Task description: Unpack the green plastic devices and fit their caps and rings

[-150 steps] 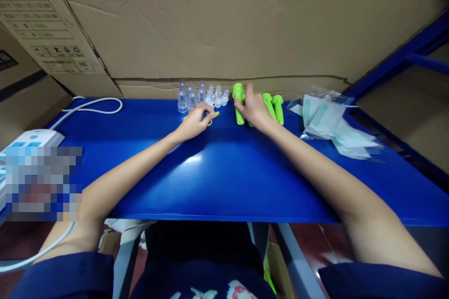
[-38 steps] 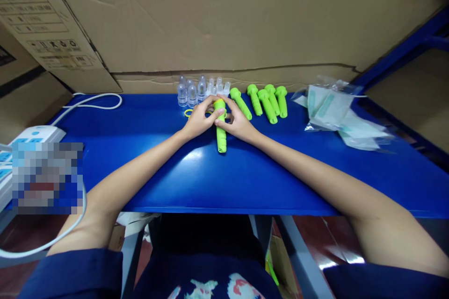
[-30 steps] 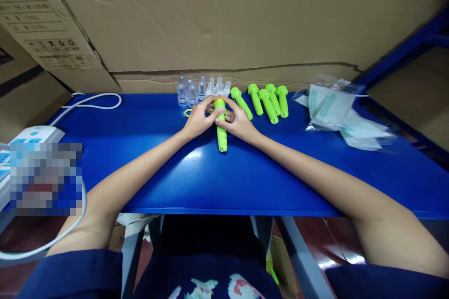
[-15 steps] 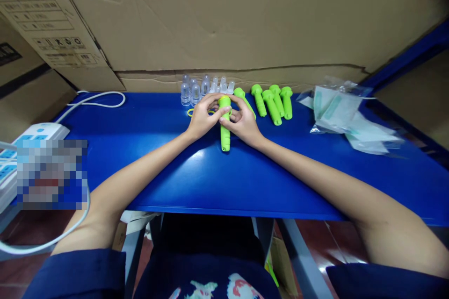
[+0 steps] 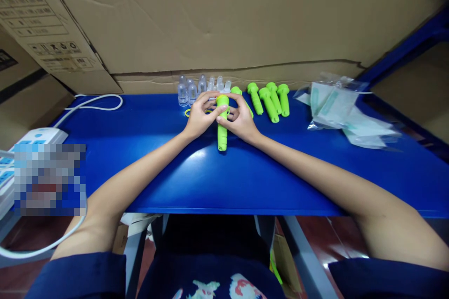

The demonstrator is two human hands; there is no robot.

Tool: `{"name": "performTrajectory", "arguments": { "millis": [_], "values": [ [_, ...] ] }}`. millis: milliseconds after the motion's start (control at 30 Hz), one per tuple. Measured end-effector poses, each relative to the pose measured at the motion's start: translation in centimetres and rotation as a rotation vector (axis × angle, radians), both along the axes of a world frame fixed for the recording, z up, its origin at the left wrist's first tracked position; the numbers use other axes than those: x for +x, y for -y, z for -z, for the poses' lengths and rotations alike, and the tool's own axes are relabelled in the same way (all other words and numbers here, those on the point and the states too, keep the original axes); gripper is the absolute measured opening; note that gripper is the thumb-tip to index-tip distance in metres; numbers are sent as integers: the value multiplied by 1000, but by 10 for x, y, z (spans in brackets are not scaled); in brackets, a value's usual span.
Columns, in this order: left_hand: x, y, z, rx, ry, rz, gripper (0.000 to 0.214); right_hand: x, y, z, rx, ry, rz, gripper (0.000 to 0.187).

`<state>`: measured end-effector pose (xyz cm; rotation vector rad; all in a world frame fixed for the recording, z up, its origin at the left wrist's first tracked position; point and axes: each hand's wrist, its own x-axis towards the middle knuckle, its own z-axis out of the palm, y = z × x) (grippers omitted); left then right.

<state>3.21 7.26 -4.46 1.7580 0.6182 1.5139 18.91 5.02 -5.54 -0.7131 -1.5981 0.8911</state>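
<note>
Both hands meet at the far middle of the blue table (image 5: 210, 177) around one green plastic handle (image 5: 222, 133), which stands on its lower end. My left hand (image 5: 200, 117) pinches the handle's wide top from the left. My right hand (image 5: 241, 119) grips it from the right, fingers curled over the top. A yellow ring (image 5: 188, 112) lies on the table just left of my left hand. What the fingertips press at the handle's top is too small to make out.
Several more green handles (image 5: 270, 99) lie in a row to the right. Clear small caps (image 5: 196, 88) stand behind the hands. Plastic bags (image 5: 336, 112) are piled at the right. A white power strip (image 5: 31, 138) and cable (image 5: 94, 102) sit at the left. Cardboard (image 5: 224, 18) walls the back.
Five seconds ago my hands were apart, the right on the row of handles, the left at the ring. Since then one handle came to the middle, held by both hands with little movement.
</note>
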Motion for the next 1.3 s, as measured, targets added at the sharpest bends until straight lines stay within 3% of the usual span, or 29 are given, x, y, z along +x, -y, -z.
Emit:
{"name": "performTrajectory", "arguments": {
  "millis": [133, 233, 333, 533, 833, 1067, 1300],
  "values": [
    [-9, -5, -7, -63, -36, 118, 56, 1, -5, -5, -56, -40, 19, 57],
    [-15, -8, -17, -135, -91, 219, 57, 2, -5, -9, -179, -114, -74, 56],
    [-18, -12, -24, -153, -120, 241, 56, 2, -7, -10, -268, -192, -171, 56],
    [-20, -9, -15, -135, -121, 158, 55, 1, -11, -7, -343, -214, -161, 57],
    [-33, -2, -4, -119, -82, 83, 52, -11, -17, -13, -212, -89, -70, 59],
    [-36, -1, 5, -120, -96, 18, 51, -15, -18, -2, -215, -59, -14, 60],
    [-34, 9, 1, -63, -128, 9, 47, -14, -9, -5, -194, -39, -10, 57]
  ]
}}
